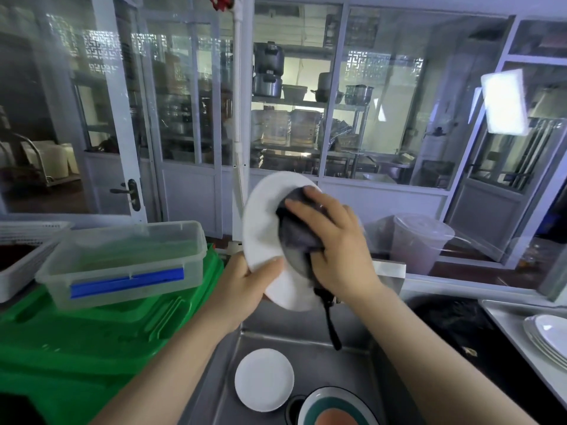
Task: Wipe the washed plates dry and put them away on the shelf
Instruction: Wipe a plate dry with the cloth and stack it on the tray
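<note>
Above the steel sink (310, 338), the left hand (245, 283) grips the white plate (267, 228) by its lower rim, thumb curled over its face, while the right hand (334, 237) presses a dark cloth (297, 237) against it with fingers spread flat.

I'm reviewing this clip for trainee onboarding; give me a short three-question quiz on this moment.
1. True or false: the left hand grips the white plate by its lower rim.
2. What does the right hand press on that plate? A) sponge B) dark cloth C) brush
3. Where does the small white plate lie?

Key: 1 true; 2 B; 3 in the sink, beside the patterned bowl.
</note>
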`<action>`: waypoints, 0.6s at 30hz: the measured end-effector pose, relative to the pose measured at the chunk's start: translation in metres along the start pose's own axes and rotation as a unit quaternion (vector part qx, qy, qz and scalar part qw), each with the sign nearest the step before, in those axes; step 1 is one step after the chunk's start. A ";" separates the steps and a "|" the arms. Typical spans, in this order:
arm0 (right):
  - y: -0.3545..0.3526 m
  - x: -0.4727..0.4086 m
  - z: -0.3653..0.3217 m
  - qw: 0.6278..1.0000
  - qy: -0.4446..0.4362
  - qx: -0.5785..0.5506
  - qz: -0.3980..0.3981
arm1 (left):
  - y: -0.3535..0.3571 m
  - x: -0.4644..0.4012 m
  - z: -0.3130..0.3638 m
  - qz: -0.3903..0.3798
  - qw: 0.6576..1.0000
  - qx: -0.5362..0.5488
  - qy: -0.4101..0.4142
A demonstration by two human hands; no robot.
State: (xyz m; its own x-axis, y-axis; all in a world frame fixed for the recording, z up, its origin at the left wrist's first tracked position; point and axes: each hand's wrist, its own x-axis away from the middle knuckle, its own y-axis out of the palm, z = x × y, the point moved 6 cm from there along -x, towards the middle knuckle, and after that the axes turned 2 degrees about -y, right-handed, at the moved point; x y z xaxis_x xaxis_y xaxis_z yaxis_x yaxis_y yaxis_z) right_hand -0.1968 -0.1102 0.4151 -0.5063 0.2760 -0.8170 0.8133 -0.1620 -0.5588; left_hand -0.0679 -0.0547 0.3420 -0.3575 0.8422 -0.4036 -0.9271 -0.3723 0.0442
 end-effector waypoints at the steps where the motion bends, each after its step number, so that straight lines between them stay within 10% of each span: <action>1: -0.001 -0.005 0.010 1.000 0.026 -0.004 0.006 | 0.002 0.001 -0.001 -0.004 1.000 -0.005 -0.006; 12: 0.011 0.037 0.085 0.916 0.311 -0.250 0.049 | -0.017 -0.003 -0.002 0.065 0.982 0.174 -0.015; 18: 0.024 0.077 0.096 0.656 0.509 -0.528 0.177 | -0.020 -0.004 -0.001 0.074 0.963 0.257 -0.020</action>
State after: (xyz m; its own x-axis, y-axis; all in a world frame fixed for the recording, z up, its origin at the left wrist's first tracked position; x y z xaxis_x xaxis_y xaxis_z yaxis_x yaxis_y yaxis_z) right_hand -0.2438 -0.1834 0.3256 -0.2166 0.9749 -0.0506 0.8453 0.2132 0.4899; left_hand -0.0475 -0.0505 0.3417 -0.4838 0.8134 -0.3229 -0.7956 -0.2551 0.5494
